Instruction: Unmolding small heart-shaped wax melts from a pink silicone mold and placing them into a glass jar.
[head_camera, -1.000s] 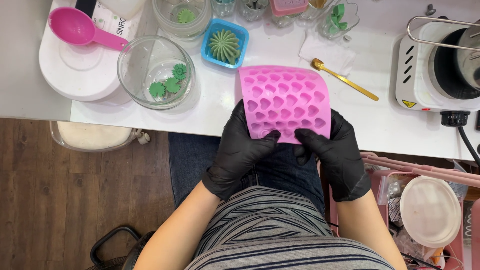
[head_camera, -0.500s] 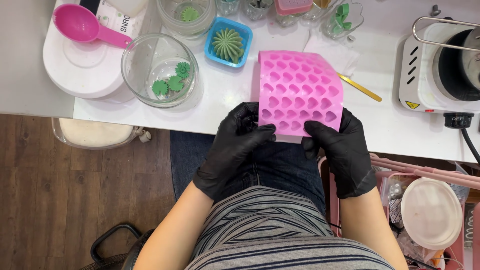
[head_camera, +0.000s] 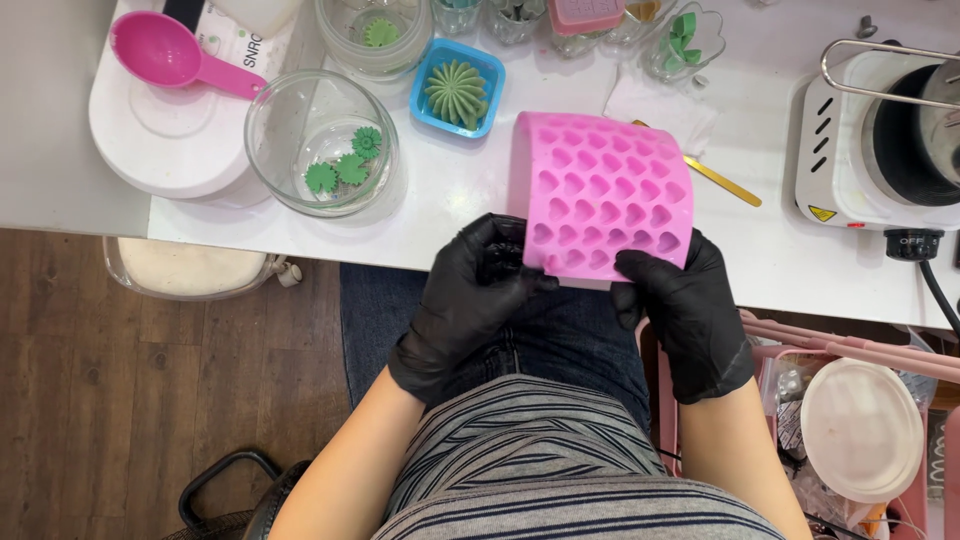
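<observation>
A pink silicone mould with rows of heart-shaped cavities is bent into an arch over the white table's front edge. My left hand, in a black glove, grips its lower left corner. The mould's lower right corner is pinched by my right hand, also gloved in black. Both hands flex the mould upward, cavities facing me.
A glass bowl holds three green flower shapes. Behind it sit a blue square mould with a green cactus shape, a pink scoop on a white scale, a gold spoon, glass jars, and a white hot plate at right.
The mould has shifted right and bent more strongly into an arch between my hands. The camera view has drifted slightly.
</observation>
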